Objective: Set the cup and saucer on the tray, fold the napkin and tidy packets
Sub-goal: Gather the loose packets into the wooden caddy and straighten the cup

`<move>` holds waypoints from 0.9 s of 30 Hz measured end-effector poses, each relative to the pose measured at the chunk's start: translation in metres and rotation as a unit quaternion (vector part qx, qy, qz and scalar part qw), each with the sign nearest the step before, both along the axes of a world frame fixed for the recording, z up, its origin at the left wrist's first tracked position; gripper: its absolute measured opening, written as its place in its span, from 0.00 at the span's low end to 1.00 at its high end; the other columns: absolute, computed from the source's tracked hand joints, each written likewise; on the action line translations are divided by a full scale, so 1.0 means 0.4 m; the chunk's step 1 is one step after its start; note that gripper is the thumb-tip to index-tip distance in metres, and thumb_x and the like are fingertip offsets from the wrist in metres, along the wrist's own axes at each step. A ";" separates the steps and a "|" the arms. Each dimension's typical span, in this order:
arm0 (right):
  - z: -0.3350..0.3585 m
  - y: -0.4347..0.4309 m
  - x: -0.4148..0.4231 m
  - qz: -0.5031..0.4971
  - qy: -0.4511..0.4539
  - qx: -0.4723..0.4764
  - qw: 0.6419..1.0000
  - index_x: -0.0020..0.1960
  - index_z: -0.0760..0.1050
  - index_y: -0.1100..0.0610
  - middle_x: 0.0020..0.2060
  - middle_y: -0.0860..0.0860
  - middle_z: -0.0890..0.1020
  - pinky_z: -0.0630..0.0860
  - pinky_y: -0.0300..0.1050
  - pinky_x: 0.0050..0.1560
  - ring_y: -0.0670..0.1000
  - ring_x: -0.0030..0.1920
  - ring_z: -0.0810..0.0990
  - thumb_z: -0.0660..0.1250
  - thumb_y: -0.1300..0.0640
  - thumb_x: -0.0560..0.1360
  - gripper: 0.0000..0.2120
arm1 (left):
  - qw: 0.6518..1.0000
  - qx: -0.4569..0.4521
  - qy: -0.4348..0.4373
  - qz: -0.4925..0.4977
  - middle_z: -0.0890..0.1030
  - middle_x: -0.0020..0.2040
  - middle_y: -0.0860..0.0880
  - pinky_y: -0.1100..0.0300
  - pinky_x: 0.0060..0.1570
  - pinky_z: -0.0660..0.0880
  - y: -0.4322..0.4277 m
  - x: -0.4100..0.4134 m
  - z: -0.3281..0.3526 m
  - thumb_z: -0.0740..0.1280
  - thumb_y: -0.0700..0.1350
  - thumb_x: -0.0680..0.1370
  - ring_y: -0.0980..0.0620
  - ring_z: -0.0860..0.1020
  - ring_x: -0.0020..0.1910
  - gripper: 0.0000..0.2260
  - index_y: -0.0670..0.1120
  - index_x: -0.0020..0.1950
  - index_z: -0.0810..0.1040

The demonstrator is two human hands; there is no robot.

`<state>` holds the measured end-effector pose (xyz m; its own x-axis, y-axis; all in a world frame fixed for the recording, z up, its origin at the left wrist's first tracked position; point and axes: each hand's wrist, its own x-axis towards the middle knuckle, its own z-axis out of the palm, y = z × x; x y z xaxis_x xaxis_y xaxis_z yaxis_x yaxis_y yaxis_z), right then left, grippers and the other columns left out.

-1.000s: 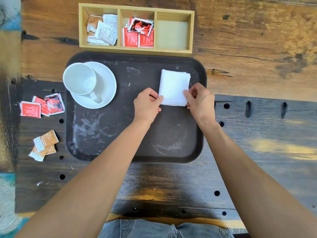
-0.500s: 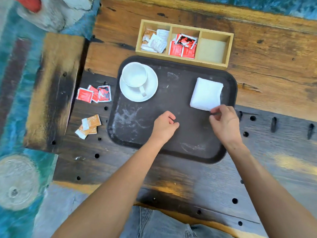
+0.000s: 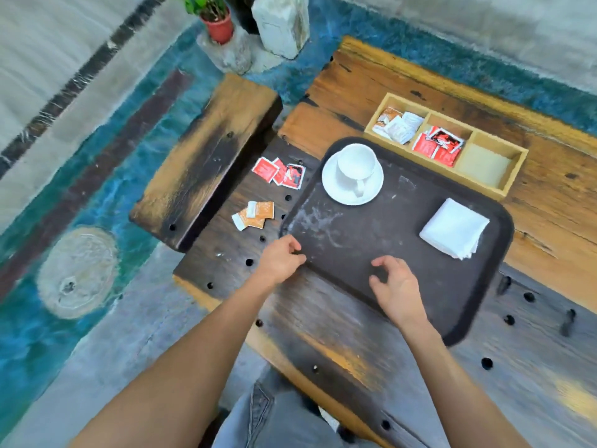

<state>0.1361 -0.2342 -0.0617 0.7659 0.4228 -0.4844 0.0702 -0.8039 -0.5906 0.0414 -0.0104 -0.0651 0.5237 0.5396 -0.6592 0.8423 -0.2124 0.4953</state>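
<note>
text: none legible | red packets (image 3: 278, 172): print too blurred | boxed packets (image 3: 398, 125): print unreadable

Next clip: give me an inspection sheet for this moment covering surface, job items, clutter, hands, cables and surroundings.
Surface: dark wooden table with drilled holes, a lighter plank at the far side.
Job's things: cup upright on saucer, both on black tray; folded white napkin at the tray's right end; organizer box holds brown-white and red packets, right compartment bare.
Clutter: loose red packets and orange packets on the table left of the tray.
Hands: left hand at the tray's near-left corner, right hand over its near edge; both empty.
Cables: nothing seen.
Surroundings: wooden bench, potted plant, pale stone block, teal painted floor.
</note>
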 end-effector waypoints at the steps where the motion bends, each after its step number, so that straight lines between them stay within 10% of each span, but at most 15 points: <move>1: 0.003 0.018 -0.003 0.027 0.007 -0.008 1.000 0.64 0.78 0.59 0.64 0.56 0.78 0.68 0.42 0.62 0.56 0.63 0.78 0.67 0.64 0.77 0.15 | 0.999 -0.013 -0.002 0.041 0.78 0.53 0.48 0.58 0.51 0.72 0.016 -0.019 0.002 0.71 0.43 0.78 0.49 0.76 0.51 0.09 0.44 0.57 0.79; 9: -0.005 0.194 0.007 0.073 0.037 -0.024 0.996 0.66 0.77 0.55 0.64 0.52 0.80 0.70 0.41 0.61 0.54 0.62 0.79 0.66 0.61 0.79 0.16 | 0.987 0.069 0.008 0.142 0.82 0.53 0.44 0.54 0.51 0.77 0.214 -0.016 -0.031 0.69 0.42 0.78 0.43 0.80 0.55 0.07 0.44 0.55 0.79; 19: 0.002 0.529 0.098 0.103 -0.039 -0.026 0.994 0.63 0.78 0.58 0.58 0.57 0.81 0.73 0.48 0.62 0.58 0.58 0.80 0.67 0.62 0.77 0.15 | 0.984 0.173 0.041 -0.026 0.77 0.62 0.42 0.47 0.54 0.75 0.398 0.070 -0.113 0.71 0.55 0.76 0.40 0.75 0.62 0.22 0.44 0.64 0.73; 27: -0.043 0.751 0.232 0.149 -0.129 -0.096 0.976 0.63 0.75 0.61 0.59 0.62 0.79 0.78 0.54 0.56 0.65 0.58 0.79 0.65 0.63 0.76 0.16 | 0.995 0.102 -0.008 -0.005 0.81 0.53 0.43 0.51 0.46 0.75 0.431 0.040 -0.155 0.67 0.32 0.74 0.42 0.78 0.54 0.11 0.44 0.54 0.77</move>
<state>0.2288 0.0663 -0.0791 0.7294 0.5663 -0.3838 0.4449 -0.8188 -0.3628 0.0576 0.1619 -0.1271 0.5394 0.6567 -0.5271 0.8318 -0.3182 0.4547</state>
